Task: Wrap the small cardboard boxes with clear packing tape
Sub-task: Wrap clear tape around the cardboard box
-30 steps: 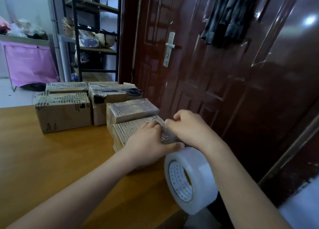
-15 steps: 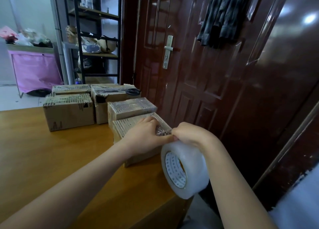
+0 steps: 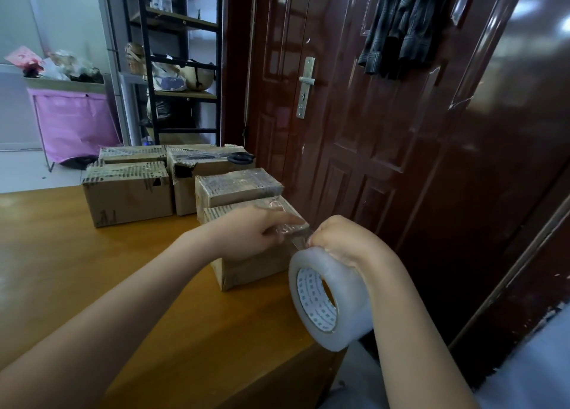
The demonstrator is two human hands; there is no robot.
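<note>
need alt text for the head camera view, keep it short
A person's left hand presses clear tape onto a cardboard box on a wooden table, while the right hand holds the tape roll beside it.

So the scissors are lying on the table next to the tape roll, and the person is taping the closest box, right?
Not quite. The scissors lie on top of a cardboard box at the back, far from the tape roll, as the head view shows. The rest holds: the hands are taping the closest box.
</note>
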